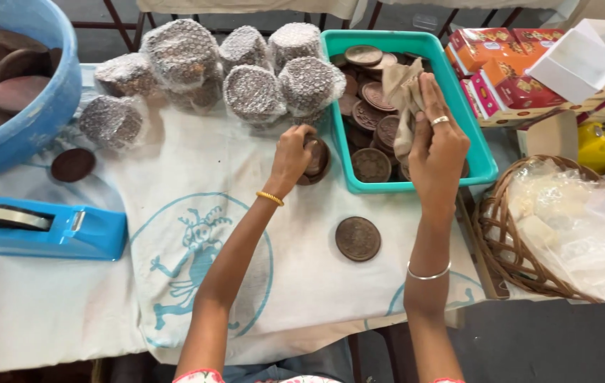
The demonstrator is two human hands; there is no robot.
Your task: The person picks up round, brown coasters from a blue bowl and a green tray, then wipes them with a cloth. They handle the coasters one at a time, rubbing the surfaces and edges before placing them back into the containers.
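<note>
The small stack of brown discs [316,160] sits on the tabletop [47,312], just left of the teal tray [483,167] and touching or nearly touching its near left corner. The left hand [292,157] rests on top of this stack with fingers curled over the far edge; the grip is closed around the discs. The right hand [436,145] is over the tray, fingers bent and pinching a beige cloth [403,96] against the discs inside; its grip is closed on the cloth.

Handling judgement: the discs appear rigid, moulded and matte, probably clay or a similar brittle material. They are likely moderately heavy in a stack, not slippery, and liable to chip at the rim if dropped or knocked together. Take hold at opposite edges, or support from below. The cloth is soft and limp.

A single embossed disc [358,238] lies nearer on the white printed sheet [196,234], apart from both hands. Bubble-wrapped bundles [253,92] stand far left of the tray. A blue tape dispenser [40,227] and a blue tub [47,106] of discs are at the left. A wicker basket [501,241] with plastic bags and orange cartons [504,78] are at the right.
</note>
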